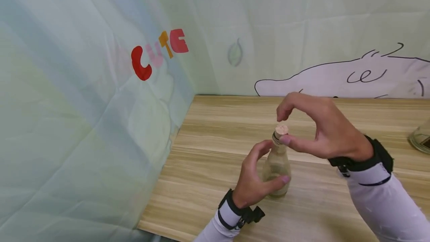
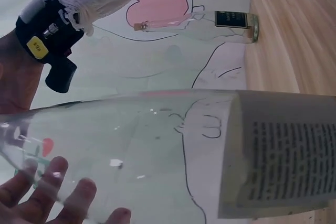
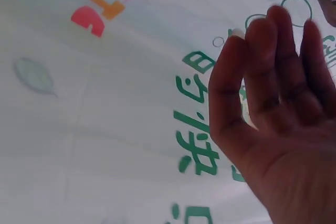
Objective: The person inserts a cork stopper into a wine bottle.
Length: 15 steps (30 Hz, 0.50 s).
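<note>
A clear glass bottle [image 1: 277, 160] stands on the wooden table with a cork [image 1: 281, 130] in its mouth. My left hand [image 1: 253, 176] holds its body, the thumb across the near side and the fingers round the far side. Close up in the left wrist view, a pale printed label [image 2: 283, 153] shows on the glass. My right hand [image 1: 322, 128] is beside the bottle's top, its thumb tip at the cork and its bent index finger raised above, with a gap between them. In the right wrist view, the fingers [image 3: 262, 56] curve loosely; the bottle's top is mostly out of sight.
A second corked bottle [image 2: 199, 27] with a dark label stands farther right on the table; only its base shows at the head view's right edge. Printed cloth [image 1: 100, 130] hangs along the left and back of the wooden table [image 1: 208, 133].
</note>
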Motion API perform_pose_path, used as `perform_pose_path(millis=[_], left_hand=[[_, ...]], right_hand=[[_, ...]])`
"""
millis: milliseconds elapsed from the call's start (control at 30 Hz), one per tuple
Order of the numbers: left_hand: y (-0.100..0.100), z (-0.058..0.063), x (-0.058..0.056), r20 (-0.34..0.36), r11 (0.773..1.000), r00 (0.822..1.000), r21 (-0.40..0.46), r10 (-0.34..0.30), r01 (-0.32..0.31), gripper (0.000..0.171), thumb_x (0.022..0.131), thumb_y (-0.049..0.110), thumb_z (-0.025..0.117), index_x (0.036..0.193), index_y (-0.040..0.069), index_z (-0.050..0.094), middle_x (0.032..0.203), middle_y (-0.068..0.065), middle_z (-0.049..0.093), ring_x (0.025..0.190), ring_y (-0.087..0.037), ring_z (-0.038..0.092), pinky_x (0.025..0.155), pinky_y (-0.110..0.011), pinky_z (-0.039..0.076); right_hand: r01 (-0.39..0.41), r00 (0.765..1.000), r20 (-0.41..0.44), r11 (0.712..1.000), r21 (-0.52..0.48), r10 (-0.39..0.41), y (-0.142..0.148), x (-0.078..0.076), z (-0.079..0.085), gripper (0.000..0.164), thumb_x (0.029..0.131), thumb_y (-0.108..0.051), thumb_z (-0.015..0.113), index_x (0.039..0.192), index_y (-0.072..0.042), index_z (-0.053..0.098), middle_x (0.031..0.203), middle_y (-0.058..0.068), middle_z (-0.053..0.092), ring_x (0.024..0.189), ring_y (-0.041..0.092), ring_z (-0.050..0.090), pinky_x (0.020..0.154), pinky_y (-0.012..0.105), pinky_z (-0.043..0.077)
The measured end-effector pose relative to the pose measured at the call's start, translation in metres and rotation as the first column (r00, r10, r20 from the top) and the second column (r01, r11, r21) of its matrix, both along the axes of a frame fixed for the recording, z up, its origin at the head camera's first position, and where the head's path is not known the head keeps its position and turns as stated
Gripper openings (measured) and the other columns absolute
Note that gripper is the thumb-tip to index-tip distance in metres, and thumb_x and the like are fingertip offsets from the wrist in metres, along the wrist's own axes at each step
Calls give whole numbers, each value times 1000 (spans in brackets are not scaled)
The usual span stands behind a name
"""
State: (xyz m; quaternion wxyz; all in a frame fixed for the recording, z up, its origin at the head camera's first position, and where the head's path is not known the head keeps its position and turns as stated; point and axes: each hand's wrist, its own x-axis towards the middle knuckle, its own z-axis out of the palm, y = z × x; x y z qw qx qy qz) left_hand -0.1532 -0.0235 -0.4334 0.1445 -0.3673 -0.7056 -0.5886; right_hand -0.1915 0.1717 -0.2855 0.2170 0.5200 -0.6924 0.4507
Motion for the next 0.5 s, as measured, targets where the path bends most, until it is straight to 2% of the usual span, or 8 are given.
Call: perform_pose_path(millis=[67, 100, 133, 167, 267, 300, 333, 500], left_hand=[[4, -2, -2, 11, 1000, 1000, -9, -7, 7, 75, 81, 21, 82, 143, 7, 43, 137, -8, 55, 125, -24, 53, 105, -43, 42], [7, -3, -3, 18, 1000, 1000, -13, -11, 11, 76, 80, 20, 83, 143, 8, 43, 137, -7, 55, 124, -24, 54, 104, -43, 42], [9, -4, -4, 27, 1000, 1000, -16, -13, 14, 77, 78, 18, 84, 143, 8, 43, 136, -6, 56, 123, -23, 55, 104, -42, 43], [11, -5, -5, 34, 1000, 999, -19, -14, 15, 78, 77, 17, 84, 143, 9, 43, 135, -6, 56, 122, -22, 55, 103, -41, 43], [14, -9, -7, 42, 1000, 999, -16, -23, 23, 79, 75, 13, 86, 142, 8, 45, 132, -7, 59, 118, -20, 57, 101, -39, 46], [15, -11, -7, 44, 1000, 999, -13, -27, 27, 78, 74, 12, 86, 141, 8, 46, 131, -8, 60, 117, -20, 58, 99, -38, 46], [17, -12, -8, 36, 999, 999, -8, -34, 34, 76, 74, 11, 86, 139, 7, 47, 130, -9, 60, 116, -20, 58, 98, -38, 47], [23, -18, -10, -25, 998, 998, -2, -55, 55, 66, 75, 16, 87, 130, 5, 54, 124, -10, 63, 112, -21, 59, 94, -38, 49]], right_hand=[[-32, 992, 124, 999, -31, 35, 2, 0, -7, 19, 87, -6, 62, 105, 0, 64, 98, 6, 65, 89, 20, 61, 83, 30, 48], [-54, 976, 207, 997, -55, 65, 1, 0, -10, 21, 91, -6, 56, 110, 2, 63, 102, 9, 65, 93, 22, 62, 86, 32, 48], [-96, 948, 295, 991, -90, 119, -1, 1, -14, 25, 95, -6, 50, 114, 5, 61, 106, 13, 65, 96, 26, 62, 89, 34, 48], [-140, 908, 379, 982, -128, 179, -3, 1, -18, 29, 99, -7, 43, 118, 7, 59, 109, 17, 64, 99, 30, 62, 91, 37, 47], [-236, 763, 563, 948, -214, 318, -12, 1, -29, 44, 105, -19, 27, 126, 8, 54, 115, 25, 60, 104, 37, 59, 95, 44, 44], [-260, 718, 600, 936, -237, 352, -16, 1, -32, 48, 105, -23, 25, 127, 8, 54, 114, 27, 60, 104, 39, 58, 96, 45, 43], [-280, 691, 619, 927, -249, 375, -17, 0, -35, 51, 106, -26, 23, 127, 9, 54, 113, 28, 60, 104, 40, 58, 95, 47, 43], [-319, 621, 654, 902, -292, 432, -15, -1, -45, 60, 105, -34, 18, 121, 6, 60, 101, 28, 63, 99, 40, 58, 91, 47, 44]])
